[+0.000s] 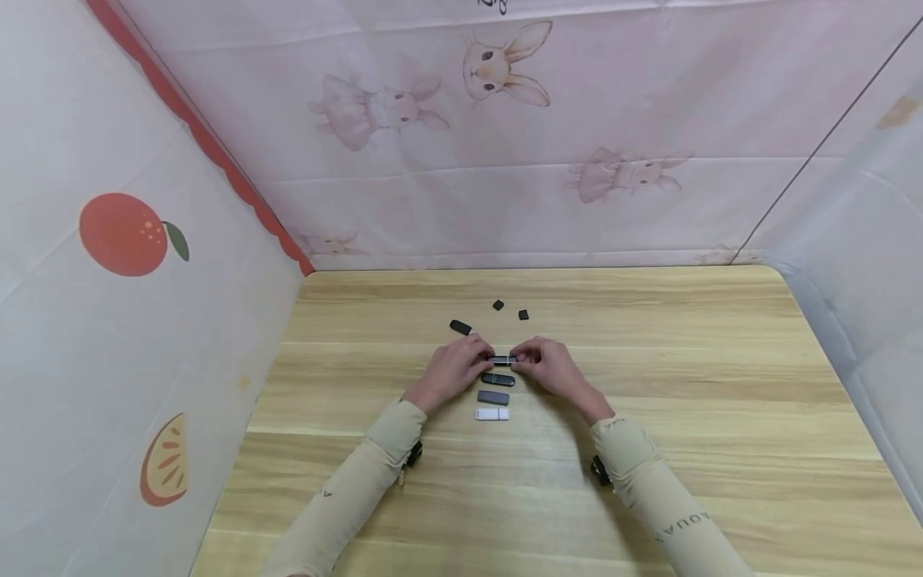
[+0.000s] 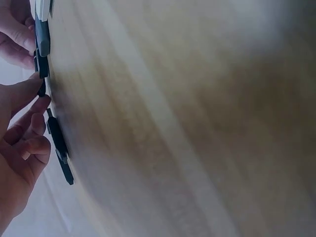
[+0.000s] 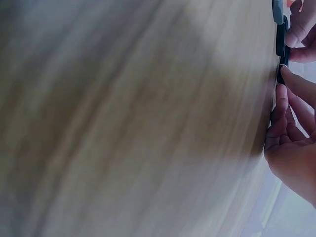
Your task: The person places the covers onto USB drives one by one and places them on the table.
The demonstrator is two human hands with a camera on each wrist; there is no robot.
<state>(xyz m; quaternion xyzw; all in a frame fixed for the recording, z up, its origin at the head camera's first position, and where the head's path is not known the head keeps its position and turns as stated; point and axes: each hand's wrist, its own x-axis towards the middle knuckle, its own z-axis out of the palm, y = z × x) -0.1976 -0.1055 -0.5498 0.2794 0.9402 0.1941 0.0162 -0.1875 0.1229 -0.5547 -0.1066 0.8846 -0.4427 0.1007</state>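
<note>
Between both hands lies a dark USB stick with a pale band, low over the table or on it. My left hand pinches its left end with thumb and finger. Its right end is pinched by my right hand. Fingertips hide both ends. Just below, in a column, lie a black USB stick, a grey one and a white one. Another black USB stick lies slanted beyond my left hand. In the left wrist view, dark sticks show edge-on beside my left fingers.
Two small black pieces, like caps, lie beyond the hands on the wooden table. A printed cloth wall rises behind the table's far edge, and another cloth stands along the left side.
</note>
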